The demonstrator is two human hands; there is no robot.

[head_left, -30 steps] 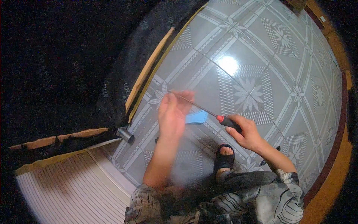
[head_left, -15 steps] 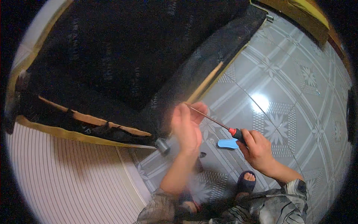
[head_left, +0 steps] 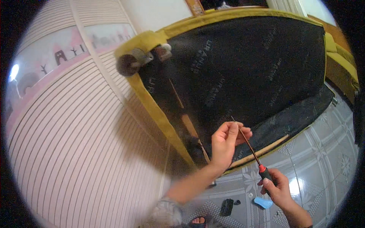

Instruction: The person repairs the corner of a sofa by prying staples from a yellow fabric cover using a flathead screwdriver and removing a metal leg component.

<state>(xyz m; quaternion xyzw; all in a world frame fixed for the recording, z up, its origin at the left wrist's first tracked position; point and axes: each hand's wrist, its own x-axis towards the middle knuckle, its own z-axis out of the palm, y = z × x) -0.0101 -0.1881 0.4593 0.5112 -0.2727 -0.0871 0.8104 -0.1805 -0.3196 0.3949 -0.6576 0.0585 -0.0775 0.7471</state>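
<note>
My right hand [head_left: 279,188] is wrapped round the black and red handle of a screwdriver [head_left: 250,147], whose long thin shaft points up and to the left. With thumb and fingers my left hand [head_left: 223,146] pinches the shaft close to its tip. Behind both hands is a yellow sofa tipped over, its underside covered in black lining [head_left: 247,68]. The tip is in front of this lining; whether it touches I cannot tell. Bare wooden strips show along its edges, one strip [head_left: 189,125] left of my left hand and another strip [head_left: 273,146] beyond the screwdriver.
A round sofa leg [head_left: 129,64] sticks out at the upper left corner. Along the left stands a pale ridged panel wall [head_left: 68,148]. On the patterned tile floor lie a light blue oval object [head_left: 263,203] and a black object [head_left: 227,207]. Another yellow seat [head_left: 342,62] is at far right.
My view has swung up and to the left, bringing the panel wall and the sofa's upper corner into sight. The screwdriver is steeper, and my left fingers stay at its tip end.
</note>
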